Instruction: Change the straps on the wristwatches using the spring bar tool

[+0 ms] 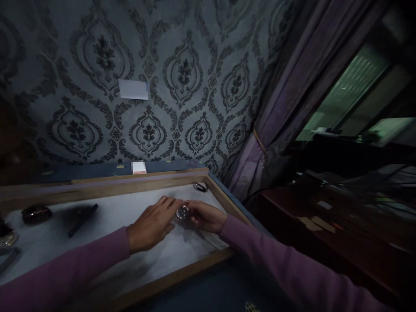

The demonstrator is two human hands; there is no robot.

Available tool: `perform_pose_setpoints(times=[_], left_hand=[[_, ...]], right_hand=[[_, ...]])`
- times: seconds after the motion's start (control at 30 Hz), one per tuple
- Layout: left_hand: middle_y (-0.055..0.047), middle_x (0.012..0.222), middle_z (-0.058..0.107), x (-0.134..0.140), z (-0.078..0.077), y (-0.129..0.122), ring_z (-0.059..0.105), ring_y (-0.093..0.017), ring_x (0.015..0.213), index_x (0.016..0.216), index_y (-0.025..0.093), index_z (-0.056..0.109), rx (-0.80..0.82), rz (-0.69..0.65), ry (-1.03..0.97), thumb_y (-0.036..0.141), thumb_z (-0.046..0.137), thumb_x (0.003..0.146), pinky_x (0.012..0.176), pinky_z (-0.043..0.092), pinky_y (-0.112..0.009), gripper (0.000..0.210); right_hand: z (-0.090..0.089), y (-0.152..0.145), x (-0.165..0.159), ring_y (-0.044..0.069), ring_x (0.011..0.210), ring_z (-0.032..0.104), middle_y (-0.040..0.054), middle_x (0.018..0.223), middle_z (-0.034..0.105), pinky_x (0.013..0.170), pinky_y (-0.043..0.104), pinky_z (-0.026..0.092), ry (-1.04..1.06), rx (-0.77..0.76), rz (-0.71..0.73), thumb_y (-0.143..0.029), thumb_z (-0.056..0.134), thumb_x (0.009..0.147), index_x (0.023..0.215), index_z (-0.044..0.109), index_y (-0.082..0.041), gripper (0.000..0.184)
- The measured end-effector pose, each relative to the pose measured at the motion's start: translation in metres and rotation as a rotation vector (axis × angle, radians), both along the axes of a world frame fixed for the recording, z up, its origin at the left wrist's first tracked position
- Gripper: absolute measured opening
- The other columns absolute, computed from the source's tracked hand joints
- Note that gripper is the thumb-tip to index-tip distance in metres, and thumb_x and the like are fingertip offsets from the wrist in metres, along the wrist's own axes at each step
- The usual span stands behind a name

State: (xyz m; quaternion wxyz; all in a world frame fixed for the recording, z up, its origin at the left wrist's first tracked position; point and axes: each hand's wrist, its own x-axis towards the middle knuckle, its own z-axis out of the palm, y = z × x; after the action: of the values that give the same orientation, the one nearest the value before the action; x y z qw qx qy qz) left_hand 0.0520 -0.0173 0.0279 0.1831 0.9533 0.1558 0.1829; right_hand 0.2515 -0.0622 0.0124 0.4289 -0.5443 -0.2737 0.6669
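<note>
A round-faced wristwatch is held between my two hands, above the white lining of a shallow wood-framed tray. My right hand is closed on its right side, fingers curled at the edge of the case. From the left, my left hand reaches over with its fingertips closed on the watch's other side. The strap is mostly hidden by my fingers. A second small watch with a dark band lies in the tray's far right corner.
At the tray's left lie a dark looped band, a long dark strap-like piece and a watch. The wooden rim runs around them. A patterned wall stands behind, with a purple curtain and reddish desk on the right.
</note>
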Motion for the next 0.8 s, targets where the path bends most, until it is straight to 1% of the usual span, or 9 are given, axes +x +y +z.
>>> perform_pose_setpoints(times=[0.07,0.13,0.2,0.3,0.43,0.5,0.57,0.67,0.8], left_hand=[[-0.009,0.116,0.058,0.011,-0.005,0.004,0.051,-0.025,0.109,0.122,0.02,0.047,-0.01,0.025,-0.044,0.006,0.051,0.083,0.088,0.044,-0.037,0.041],[-0.007,0.105,0.061,0.019,-0.008,0.009,0.054,-0.023,0.099,0.109,0.019,0.054,-0.082,0.033,-0.091,0.008,0.049,0.084,0.085,0.043,-0.035,0.028],[-0.003,0.089,0.062,0.027,-0.009,0.014,0.055,-0.02,0.087,0.091,0.019,0.058,-0.274,0.046,-0.125,0.01,0.055,0.081,0.079,0.042,-0.031,0.014],[0.001,0.074,0.06,0.044,-0.014,0.02,0.056,-0.018,0.075,0.079,0.019,0.059,-0.627,0.139,-0.173,0.013,0.067,0.071,0.069,0.041,-0.026,0.012],[0.003,0.062,0.058,0.08,-0.031,0.027,0.056,-0.014,0.057,0.076,0.015,0.055,-0.851,0.242,-0.156,0.019,0.069,0.075,0.054,0.042,-0.023,0.015],[0.002,0.059,0.057,0.101,-0.04,0.029,0.056,-0.013,0.054,0.076,0.013,0.056,-0.959,0.286,-0.143,0.023,0.069,0.079,0.054,0.045,-0.023,0.017],[-0.003,0.072,0.063,0.12,-0.048,0.029,0.062,-0.015,0.065,0.086,0.008,0.06,-1.05,0.309,-0.131,0.026,0.066,0.085,0.061,0.051,-0.026,0.019],[-0.01,0.114,0.062,0.143,-0.053,0.028,0.063,-0.021,0.096,0.117,0.013,0.058,-1.155,0.321,-0.131,0.032,0.059,0.093,0.082,0.055,-0.039,0.031],[-0.011,0.122,0.058,0.163,-0.055,0.028,0.061,-0.023,0.104,0.123,0.015,0.056,-1.242,0.3,-0.215,0.033,0.058,0.093,0.087,0.054,-0.043,0.035]], right_hand=[[0.001,-0.005,0.002,0.003,0.035,0.047,0.0007,0.062,0.064,0.033,0.008,0.035,0.044,-0.037,0.014,-0.012,0.046,0.092,0.089,0.061,-0.011,0.015],[0.002,-0.01,0.008,0.004,0.035,0.046,0.0023,0.059,0.062,0.033,0.009,0.035,0.066,-0.061,0.015,-0.014,0.044,0.094,0.086,0.062,-0.009,0.02],[0.001,-0.014,0.014,0.004,0.036,0.046,0.0027,0.058,0.061,0.034,0.009,0.036,0.068,-0.05,-0.009,-0.015,0.04,0.096,0.085,0.062,-0.009,0.026],[-0.003,-0.019,0.023,0.005,0.04,0.05,0.0027,0.059,0.062,0.039,0.009,0.041,0.03,0.028,-0.089,-0.014,0.04,0.096,0.086,0.063,-0.01,0.026],[-0.014,-0.022,0.035,0.007,0.044,0.054,0.0021,0.062,0.062,0.041,0.013,0.042,-0.129,0.193,-0.229,-0.014,0.047,0.09,0.086,0.061,-0.012,0.015],[-0.02,-0.023,0.042,0.008,0.047,0.055,0.0009,0.064,0.062,0.042,0.015,0.042,-0.251,0.285,-0.29,-0.013,0.052,0.085,0.09,0.06,-0.013,0.009],[-0.025,-0.023,0.05,0.01,0.05,0.056,-0.0007,0.065,0.062,0.044,0.017,0.042,-0.397,0.363,-0.327,-0.013,0.057,0.08,0.096,0.057,-0.015,0.017],[-0.03,-0.022,0.063,0.012,0.056,0.057,-0.0015,0.074,0.062,0.048,0.019,0.043,-0.642,0.451,-0.335,-0.013,0.06,0.075,0.106,0.054,-0.017,0.032],[-0.031,-0.02,0.075,0.013,0.068,0.059,-0.0001,0.081,0.063,0.06,0.022,0.045,-0.965,0.528,-0.249,-0.005,0.061,0.071,0.096,0.058,-0.017,0.027]])
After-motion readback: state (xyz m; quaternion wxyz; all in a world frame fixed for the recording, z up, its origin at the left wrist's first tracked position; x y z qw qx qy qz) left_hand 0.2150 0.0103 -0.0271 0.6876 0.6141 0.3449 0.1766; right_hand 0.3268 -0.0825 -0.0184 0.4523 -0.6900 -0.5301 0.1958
